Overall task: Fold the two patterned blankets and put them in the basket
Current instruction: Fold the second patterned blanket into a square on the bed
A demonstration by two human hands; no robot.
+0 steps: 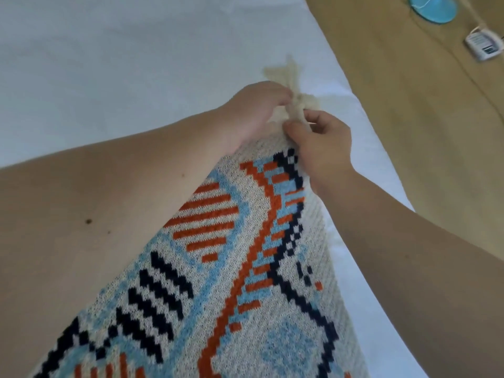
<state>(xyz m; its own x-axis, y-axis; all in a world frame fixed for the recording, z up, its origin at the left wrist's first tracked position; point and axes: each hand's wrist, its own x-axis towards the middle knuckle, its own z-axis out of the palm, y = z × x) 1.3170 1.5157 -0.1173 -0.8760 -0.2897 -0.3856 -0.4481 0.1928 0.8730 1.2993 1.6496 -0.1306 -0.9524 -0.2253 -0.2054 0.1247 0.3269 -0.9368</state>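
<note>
Grip: left hand and right hand both pinch the cream tassel fringe at one end of the knitted patterned blanket with orange, navy and pale-blue geometric blocks, hands nearly touching.
Blanket position: held up over the white bed sheet, hanging toward the camera.
Long axis: runs from grip down to lower left.
Nearer hand: equal, both at the end.
Texture: coarse knit, limp, drapes.
Basket: not visible.
Floor: tan, with a small white device.
</note>
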